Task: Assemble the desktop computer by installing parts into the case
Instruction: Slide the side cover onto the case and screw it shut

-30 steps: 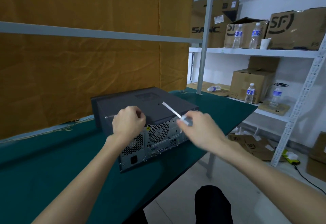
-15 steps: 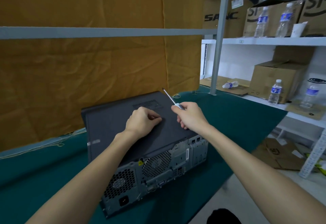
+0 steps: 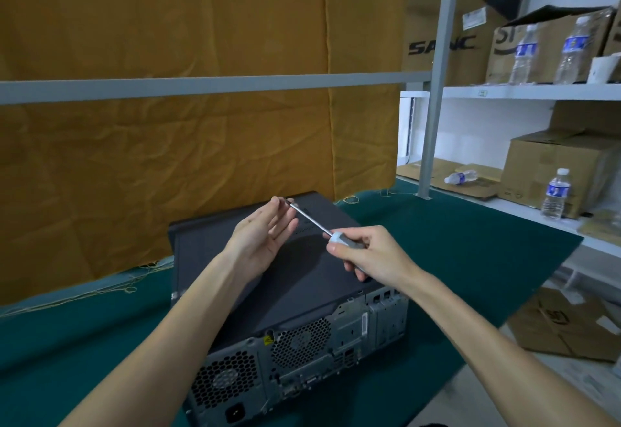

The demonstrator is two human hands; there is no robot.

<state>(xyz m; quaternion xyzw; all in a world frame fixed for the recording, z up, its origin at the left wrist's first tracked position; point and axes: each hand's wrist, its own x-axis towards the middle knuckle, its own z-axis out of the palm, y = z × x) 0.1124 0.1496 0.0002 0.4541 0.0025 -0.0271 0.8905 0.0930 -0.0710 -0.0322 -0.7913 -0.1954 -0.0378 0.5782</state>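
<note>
A dark grey desktop computer case (image 3: 295, 285) lies flat on the green table, its cover closed and its rear panel with fan grilles and ports facing me. My right hand (image 3: 373, 255) grips the grey handle of a screwdriver (image 3: 311, 220) above the case, the shaft pointing up and left. My left hand (image 3: 262, 235) is raised above the case with the palm turned up. Its fingertips meet the screwdriver's tip, and whether they pinch something small there is too small to tell.
The green table (image 3: 453, 245) ends at a front-right edge with floor below. A grey rail (image 3: 208, 85) crosses an orange curtain behind. White shelves (image 3: 524, 90) on the right hold cardboard boxes and several water bottles. Flattened cardboard (image 3: 568, 326) lies on the floor.
My left hand has lifted off the case cover and turned palm up to the screwdriver tip. My right hand has moved right and back, swinging the shaft toward the left hand. The view came closer.
</note>
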